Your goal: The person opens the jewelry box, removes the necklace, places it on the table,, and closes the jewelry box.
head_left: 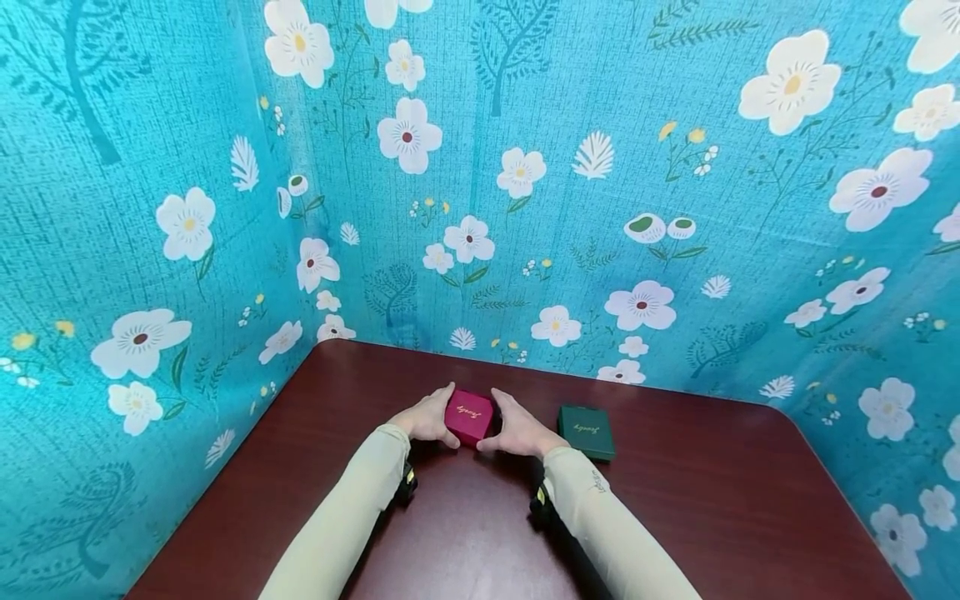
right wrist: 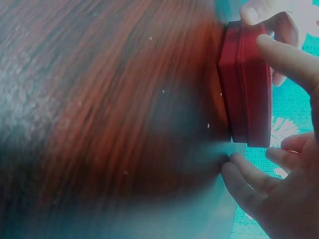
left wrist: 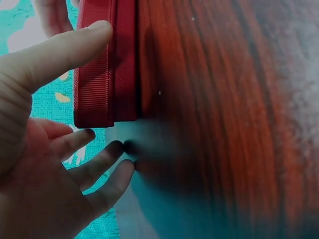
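Red box (head_left: 468,412): just below ctr of head frame, btwn both hands; resting on table (head_left: 465,517) or just above it, can't tell which.
L hand (head_left: 426,419): fingers partly spread, curved round box's left side, thumb on near side of lid (left wrist: 94,102); grip firmness can't be told.
R hand (head_left: 520,430): mirrors it on right side, thumb near L thumb, rest of fingers spread low.
Green box (head_left: 587,430): lower right of ctr, just beside R cuff, no hand on it.
Lid risk: thumbs bear on upper part, so a lift there cd. pull lid free & drop base.
Twist risk: uneven push, L vs. R, might turn or skid box on glossy wood.
Knock risk: R forearm runs close to green box; swinging right cd. shove it.
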Demonstrator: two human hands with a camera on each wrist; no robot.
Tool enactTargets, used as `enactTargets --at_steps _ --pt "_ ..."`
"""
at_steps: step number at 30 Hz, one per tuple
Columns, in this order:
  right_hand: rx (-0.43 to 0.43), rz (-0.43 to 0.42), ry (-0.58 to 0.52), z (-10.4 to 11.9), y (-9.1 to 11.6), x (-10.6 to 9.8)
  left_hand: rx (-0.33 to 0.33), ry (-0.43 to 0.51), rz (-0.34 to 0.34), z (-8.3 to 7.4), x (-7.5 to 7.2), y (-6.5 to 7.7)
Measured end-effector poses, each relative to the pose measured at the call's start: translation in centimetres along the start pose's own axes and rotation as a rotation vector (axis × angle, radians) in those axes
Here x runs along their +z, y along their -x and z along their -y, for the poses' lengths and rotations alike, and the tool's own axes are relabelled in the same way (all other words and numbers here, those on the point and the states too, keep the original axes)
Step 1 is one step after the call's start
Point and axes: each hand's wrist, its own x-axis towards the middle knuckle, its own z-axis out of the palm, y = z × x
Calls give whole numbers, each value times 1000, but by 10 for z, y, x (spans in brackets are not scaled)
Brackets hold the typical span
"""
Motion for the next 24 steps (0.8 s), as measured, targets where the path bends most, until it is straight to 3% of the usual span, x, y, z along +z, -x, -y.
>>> enactTargets --at_steps 9,18,24 --pt "-7 31 44 1 0 -3 39 -19 0 -3 -1 3" --pt "-69 64 52 -4 7 -5 53 -153 4 3 8 2" --pt "-64 87 108 -2 15 0 72 -189 9 -2 10 14"
